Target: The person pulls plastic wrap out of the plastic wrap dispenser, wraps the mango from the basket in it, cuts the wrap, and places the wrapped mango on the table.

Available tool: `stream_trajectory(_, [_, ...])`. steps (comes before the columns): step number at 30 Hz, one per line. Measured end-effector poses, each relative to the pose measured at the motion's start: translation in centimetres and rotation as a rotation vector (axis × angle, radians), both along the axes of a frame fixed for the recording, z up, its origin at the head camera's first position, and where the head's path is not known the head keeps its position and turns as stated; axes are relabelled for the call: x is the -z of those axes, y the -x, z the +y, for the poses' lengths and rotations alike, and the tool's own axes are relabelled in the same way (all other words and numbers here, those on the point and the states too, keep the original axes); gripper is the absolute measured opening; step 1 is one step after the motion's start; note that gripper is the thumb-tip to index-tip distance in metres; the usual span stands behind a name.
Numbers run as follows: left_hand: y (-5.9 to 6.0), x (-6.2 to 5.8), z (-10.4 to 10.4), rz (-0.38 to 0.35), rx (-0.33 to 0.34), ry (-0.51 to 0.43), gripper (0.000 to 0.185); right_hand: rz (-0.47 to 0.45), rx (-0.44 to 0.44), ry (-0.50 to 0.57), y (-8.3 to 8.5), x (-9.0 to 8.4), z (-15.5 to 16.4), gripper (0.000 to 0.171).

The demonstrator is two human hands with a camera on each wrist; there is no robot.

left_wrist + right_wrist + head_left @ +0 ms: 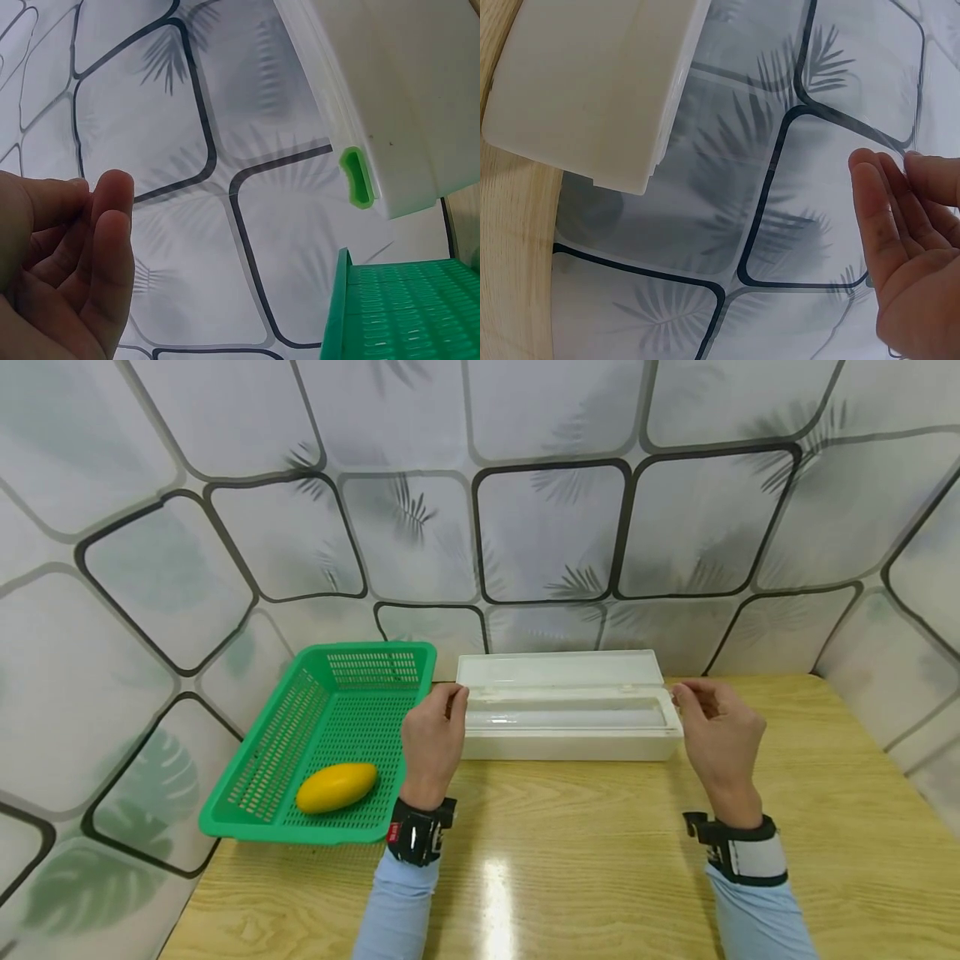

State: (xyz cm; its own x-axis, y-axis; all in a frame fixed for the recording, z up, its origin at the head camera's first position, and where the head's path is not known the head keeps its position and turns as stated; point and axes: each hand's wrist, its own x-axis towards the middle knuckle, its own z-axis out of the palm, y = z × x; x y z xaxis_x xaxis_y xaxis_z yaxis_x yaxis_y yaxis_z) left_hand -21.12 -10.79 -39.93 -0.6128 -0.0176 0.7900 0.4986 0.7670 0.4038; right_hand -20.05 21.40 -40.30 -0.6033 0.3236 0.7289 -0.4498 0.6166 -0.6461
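Note:
A long white cling film dispenser box [570,747] stands on the table with its lid [558,668] raised, showing a roll [562,718] inside. At its left end, my left hand [435,739] pinches thumb against fingertips; my right hand [716,727] does likewise at the right end. Between them, the see-through cling film is hard to make out; a faint edge of film [862,126] leads to the right fingertips. The left wrist view shows the left hand [75,262] apart from the box [405,97], which has a green end piece [356,178].
A green perforated basket [315,835] stands left of the box, close to my left hand, with a yellow mango-like fruit [336,787] lying in it. The wooden table [585,860] meets a patterned wall covering [555,535] right behind the box.

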Motion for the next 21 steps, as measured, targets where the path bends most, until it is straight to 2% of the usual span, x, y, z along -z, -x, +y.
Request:
stream_trajectory(11, [-0.08, -0.6, -0.03, -0.003, 0.005, -0.008, 0.013, 0.012, 0.019, 0.031, 0.02, -0.32, 0.11, 0.008])
stream_trajectory(21, [-0.57, -0.62, -0.19, 0.03, -0.05, 0.035, 0.012, -0.002, 0.03, 0.037, -0.43, -0.33, 0.06, 0.011])
